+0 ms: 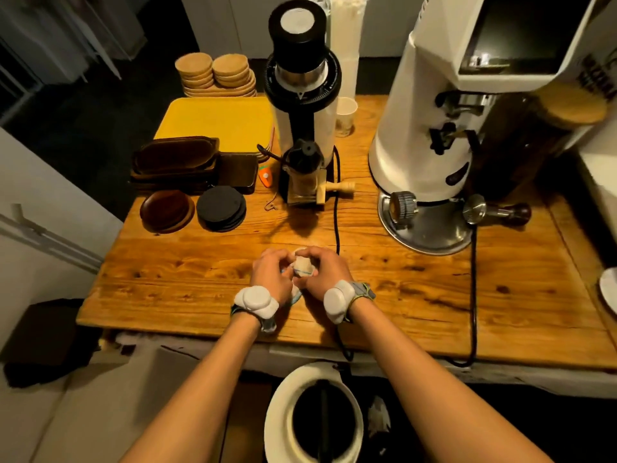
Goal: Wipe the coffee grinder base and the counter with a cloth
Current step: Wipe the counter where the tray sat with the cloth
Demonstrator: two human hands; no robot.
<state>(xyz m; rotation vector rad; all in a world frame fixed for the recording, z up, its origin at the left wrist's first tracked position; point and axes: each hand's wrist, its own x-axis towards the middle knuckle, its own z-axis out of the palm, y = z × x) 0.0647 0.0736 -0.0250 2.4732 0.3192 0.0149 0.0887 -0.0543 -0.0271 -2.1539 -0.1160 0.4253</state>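
Both hands meet over the near middle of the wooden surface [187,289], the left hand [272,274] and the right hand [325,270] curled inward with their fingers [312,253] closed around a small bunched cloth [303,266], pale with a thin blue line on it. The cloth sits between the two sets of fingers, mostly wrapped up, so how much of it touches the wood cannot be told. Ahead of the fingers and to their right stands the large white coffee grinder [414,128], its round metal base [430,228] carrying a small knurled metal piece and, at its right edge, a tamper [497,212] with a dark handle. Straight ahead of the fingers is a smaller black-and-white grinder [302,95], and a black cord [336,202] runs from it toward the fingers and past them over the near edge. Judging by this, the cloth is being folded or gathered before any wiping of the base. The risks lie along the path to it: a sweep across the wood could snag the cord and tug the smaller grinder, and wiping the base with the loose pieces left there could knock the tamper off. A loosely balled cloth may also just push grounds around.
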